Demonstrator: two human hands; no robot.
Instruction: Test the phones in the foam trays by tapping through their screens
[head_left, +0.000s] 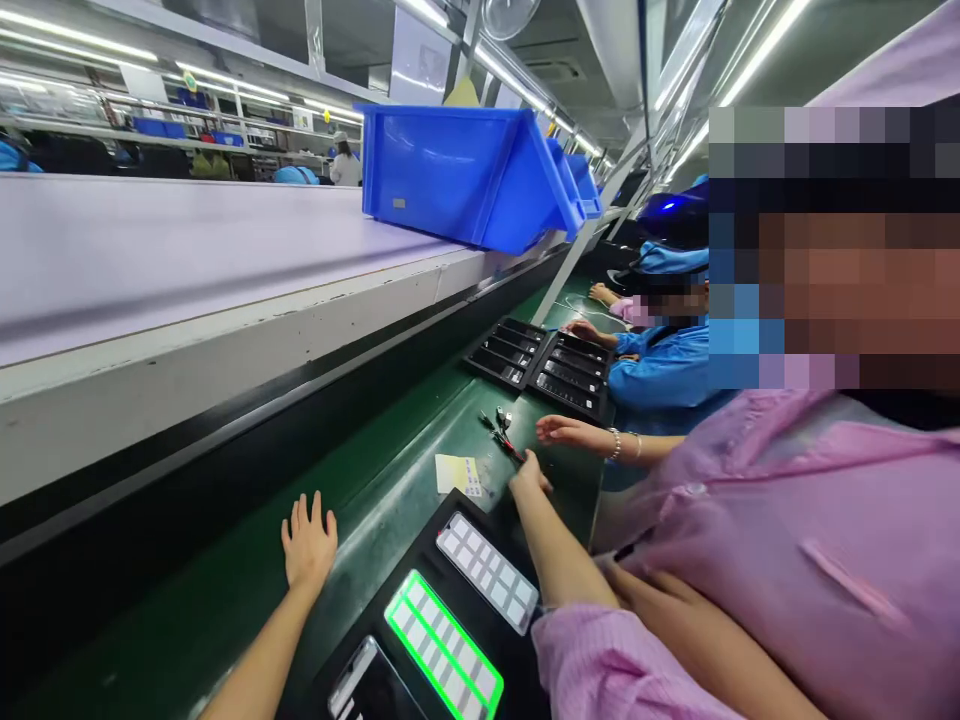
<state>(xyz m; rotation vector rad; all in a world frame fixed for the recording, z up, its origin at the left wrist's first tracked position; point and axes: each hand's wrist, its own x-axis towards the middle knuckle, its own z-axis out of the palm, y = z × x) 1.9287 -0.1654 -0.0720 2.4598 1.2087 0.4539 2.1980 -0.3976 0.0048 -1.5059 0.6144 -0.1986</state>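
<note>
Your left hand [308,545] lay flat and open on the green belt [405,430], lower left of the frame, just beside the black tray [420,555]. Your right hand [529,476] touched the small cables [504,432] at centre, but I cannot tell whether it gripped them.

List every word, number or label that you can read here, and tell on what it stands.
Nothing here can be read.
Yellow label sheet on the green belt: print too small.
Blue bin: its small sticker is blurred.
Signs at the back: too far.
Lit screens: only grids, no letters.
</note>
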